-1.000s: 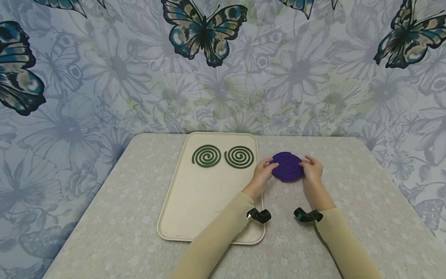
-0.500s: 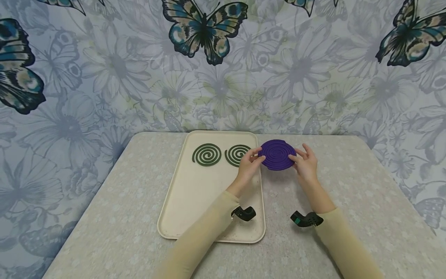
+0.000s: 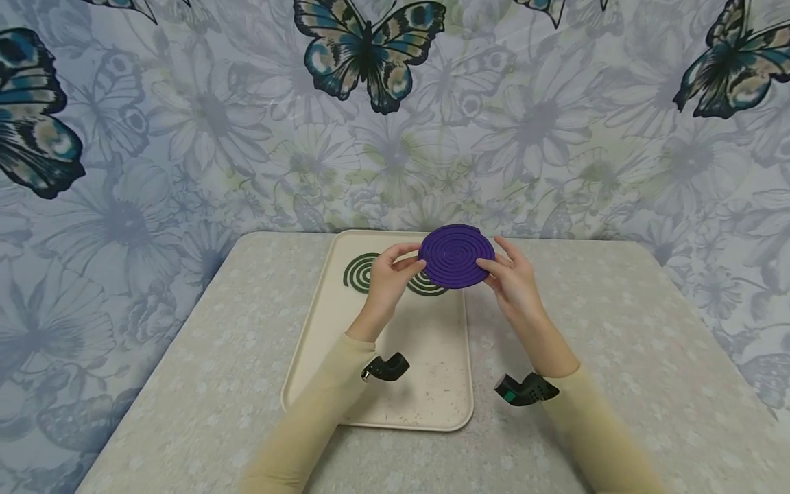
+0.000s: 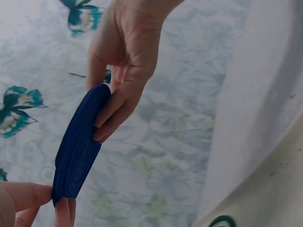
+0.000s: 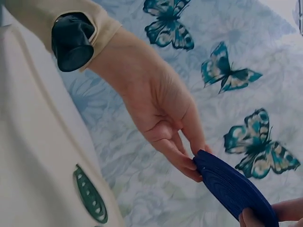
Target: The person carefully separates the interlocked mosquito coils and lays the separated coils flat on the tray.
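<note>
A purple mosquito coil (image 3: 455, 256), a flat, tightly wound disc, is held up above the far right part of the cream tray (image 3: 426, 357). My left hand (image 3: 389, 285) pinches its left edge between thumb and fingers, while my right hand (image 3: 517, 285) pinches the right edge. Seen nearly edge-on in the left wrist view, the coil (image 4: 78, 146) is tilted and spans both hands. Two dark green mosquito coils lie flat on the tray: the left green coil (image 3: 356, 273) is partly behind my left hand, and the right green coil (image 3: 427, 285) is mostly hidden by the purple one.
The tray lies on a pale patterned table (image 3: 617, 329). Behind the table's far edge rises a wall covering (image 3: 531, 137) printed with flowers and butterflies. Dark wrist cameras sit on both sleeves. Small dark crumbs are scattered on the tray's near part.
Both hands have lifted the purple coil from over the table right of the tray and carried it left, over the tray. It now covers most of the right green coil.
</note>
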`<state>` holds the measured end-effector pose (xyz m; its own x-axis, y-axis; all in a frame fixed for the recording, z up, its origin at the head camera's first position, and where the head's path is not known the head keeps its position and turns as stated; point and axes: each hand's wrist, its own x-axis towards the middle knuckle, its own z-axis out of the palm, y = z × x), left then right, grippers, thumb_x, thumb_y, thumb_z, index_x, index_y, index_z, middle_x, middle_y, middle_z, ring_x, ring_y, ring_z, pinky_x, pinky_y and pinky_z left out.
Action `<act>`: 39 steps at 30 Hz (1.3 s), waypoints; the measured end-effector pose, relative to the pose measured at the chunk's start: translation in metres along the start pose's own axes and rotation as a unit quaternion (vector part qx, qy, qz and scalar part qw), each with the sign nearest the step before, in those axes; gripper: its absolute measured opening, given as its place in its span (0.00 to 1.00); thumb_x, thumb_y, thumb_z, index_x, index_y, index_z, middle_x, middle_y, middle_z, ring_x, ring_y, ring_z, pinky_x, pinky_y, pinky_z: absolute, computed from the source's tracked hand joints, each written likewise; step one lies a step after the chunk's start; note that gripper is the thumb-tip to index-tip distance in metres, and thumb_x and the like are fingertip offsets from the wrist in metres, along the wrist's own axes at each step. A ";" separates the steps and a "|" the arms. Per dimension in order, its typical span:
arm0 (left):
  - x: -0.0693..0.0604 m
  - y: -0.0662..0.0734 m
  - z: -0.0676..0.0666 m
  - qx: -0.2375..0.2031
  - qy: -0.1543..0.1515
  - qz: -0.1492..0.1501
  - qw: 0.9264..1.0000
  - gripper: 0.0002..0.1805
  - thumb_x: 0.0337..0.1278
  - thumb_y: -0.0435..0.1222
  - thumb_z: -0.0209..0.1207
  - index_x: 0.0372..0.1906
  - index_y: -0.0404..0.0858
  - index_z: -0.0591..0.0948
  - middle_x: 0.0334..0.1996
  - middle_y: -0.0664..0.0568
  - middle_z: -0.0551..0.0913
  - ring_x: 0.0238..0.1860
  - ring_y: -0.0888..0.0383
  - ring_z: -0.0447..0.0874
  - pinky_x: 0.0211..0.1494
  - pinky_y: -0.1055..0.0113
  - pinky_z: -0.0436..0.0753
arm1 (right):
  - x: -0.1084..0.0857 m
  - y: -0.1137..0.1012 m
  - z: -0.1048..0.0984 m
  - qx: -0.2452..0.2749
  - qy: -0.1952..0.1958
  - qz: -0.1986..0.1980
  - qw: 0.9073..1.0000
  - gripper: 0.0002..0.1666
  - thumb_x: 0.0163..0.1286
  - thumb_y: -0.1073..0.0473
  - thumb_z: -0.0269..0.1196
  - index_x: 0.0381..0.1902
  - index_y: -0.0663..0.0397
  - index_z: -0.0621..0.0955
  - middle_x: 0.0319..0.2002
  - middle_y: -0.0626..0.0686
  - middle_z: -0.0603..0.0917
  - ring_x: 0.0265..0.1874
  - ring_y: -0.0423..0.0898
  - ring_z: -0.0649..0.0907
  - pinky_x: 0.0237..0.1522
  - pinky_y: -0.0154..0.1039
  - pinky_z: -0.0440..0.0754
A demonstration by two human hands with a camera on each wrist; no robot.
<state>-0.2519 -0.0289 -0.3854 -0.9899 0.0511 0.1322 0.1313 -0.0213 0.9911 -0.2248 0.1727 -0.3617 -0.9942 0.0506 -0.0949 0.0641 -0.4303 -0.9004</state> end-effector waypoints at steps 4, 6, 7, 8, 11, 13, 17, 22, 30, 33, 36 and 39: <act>-0.005 0.017 -0.011 -0.031 0.000 0.015 0.999 0.16 0.57 0.27 0.61 0.51 0.32 0.80 0.53 0.42 0.80 0.41 0.68 0.82 0.49 0.74 0.81 | -0.010 -0.007 0.013 0.023 -0.039 -0.006 0.999 0.42 0.66 0.77 0.52 0.75 0.55 0.52 0.40 0.47 0.85 0.34 0.37 0.86 0.37 0.26 0.84; -0.008 0.024 -0.016 -0.040 -0.008 0.022 0.999 0.16 0.58 0.27 0.59 0.52 0.31 0.79 0.52 0.40 0.80 0.41 0.68 0.82 0.50 0.74 0.81 | -0.015 -0.010 0.017 0.033 -0.058 -0.003 0.998 0.42 0.67 0.77 0.51 0.75 0.55 0.51 0.41 0.47 0.85 0.35 0.37 0.86 0.37 0.26 0.84; -0.010 0.027 -0.018 -0.040 -0.013 0.024 0.999 0.16 0.59 0.27 0.59 0.53 0.30 0.79 0.53 0.39 0.80 0.41 0.67 0.82 0.50 0.73 0.81 | -0.018 -0.011 0.019 0.038 -0.066 0.000 0.997 0.42 0.67 0.77 0.51 0.75 0.55 0.51 0.41 0.47 0.85 0.35 0.38 0.86 0.37 0.26 0.84; -0.012 0.030 -0.020 -0.032 -0.016 0.025 0.999 0.16 0.59 0.28 0.59 0.53 0.31 0.79 0.52 0.39 0.80 0.41 0.67 0.82 0.50 0.74 0.81 | -0.021 -0.012 0.020 0.038 -0.071 0.001 0.997 0.42 0.67 0.78 0.51 0.75 0.55 0.51 0.42 0.47 0.85 0.35 0.37 0.86 0.37 0.26 0.84; -0.017 0.036 -0.025 0.001 -0.027 0.028 0.999 0.16 0.59 0.28 0.59 0.53 0.33 0.79 0.52 0.40 0.81 0.42 0.66 0.82 0.49 0.75 0.81 | -0.028 -0.015 0.022 0.043 -0.080 0.002 0.996 0.42 0.68 0.77 0.50 0.75 0.55 0.51 0.45 0.47 0.84 0.37 0.37 0.86 0.39 0.26 0.84; -0.020 0.040 -0.026 0.033 -0.034 0.032 0.998 0.16 0.59 0.30 0.60 0.53 0.34 0.80 0.53 0.42 0.81 0.44 0.63 0.82 0.50 0.74 0.80 | -0.031 -0.016 0.023 0.050 -0.085 0.000 0.995 0.41 0.68 0.77 0.50 0.75 0.55 0.51 0.47 0.47 0.82 0.37 0.37 0.85 0.39 0.27 0.84; -0.027 0.043 -0.025 0.082 -0.053 0.061 0.993 0.16 0.59 0.31 0.61 0.53 0.35 0.81 0.56 0.45 0.80 0.52 0.53 0.83 0.54 0.67 0.82 | -0.036 -0.018 0.024 0.051 -0.113 0.012 0.992 0.41 0.69 0.76 0.48 0.75 0.57 0.48 0.48 0.48 0.80 0.38 0.38 0.85 0.39 0.27 0.84; -0.029 0.045 -0.023 0.097 -0.071 0.094 0.988 0.17 0.59 0.31 0.61 0.54 0.34 0.80 0.60 0.45 0.78 0.56 0.50 0.81 0.56 0.63 0.82 | -0.040 -0.018 0.027 0.018 -0.127 0.018 0.992 0.40 0.68 0.76 0.48 0.75 0.60 0.48 0.44 0.46 0.83 0.38 0.37 0.85 0.40 0.26 0.84; -0.033 0.048 -0.021 0.168 -0.088 0.135 0.972 0.16 0.58 0.37 0.63 0.51 0.37 0.81 0.65 0.48 0.71 0.69 0.50 0.65 0.70 0.50 0.69 | -0.039 -0.017 0.028 0.034 -0.091 -0.030 0.995 0.37 0.67 0.77 0.49 0.73 0.62 0.53 0.41 0.46 0.84 0.35 0.36 0.85 0.36 0.26 0.84; -0.039 0.049 -0.017 0.228 -0.093 0.159 0.956 0.17 0.57 0.41 0.64 0.52 0.42 0.82 0.68 0.48 0.68 0.71 0.48 0.62 0.70 0.45 0.65 | -0.039 -0.014 0.029 0.037 -0.073 -0.035 0.996 0.39 0.66 0.79 0.48 0.73 0.60 0.53 0.46 0.47 0.81 0.38 0.37 0.85 0.38 0.27 0.84; -0.043 0.048 -0.012 0.268 -0.107 0.175 0.941 0.20 0.55 0.44 0.65 0.54 0.44 0.81 0.70 0.46 0.63 0.72 0.46 0.60 0.71 0.44 0.63 | -0.040 -0.011 0.031 0.033 -0.062 -0.040 0.997 0.40 0.65 0.80 0.48 0.73 0.57 0.53 0.53 0.49 0.75 0.43 0.37 0.84 0.40 0.27 0.84; -0.044 0.047 -0.009 0.285 -0.130 0.170 0.934 0.25 0.52 0.45 0.67 0.57 0.45 0.79 0.72 0.45 0.60 0.73 0.45 0.58 0.72 0.44 0.63 | -0.043 -0.008 0.033 0.027 -0.071 -0.043 0.996 0.38 0.65 0.80 0.48 0.71 0.55 0.56 0.55 0.49 0.72 0.45 0.37 0.83 0.42 0.27 0.84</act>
<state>-0.2028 -0.0406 -0.3446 -0.8487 0.3807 0.3671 0.5168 0.4501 0.7282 -0.1859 0.1442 -0.3361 -0.9982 -0.0375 0.0465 -0.0229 -0.4785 -0.8778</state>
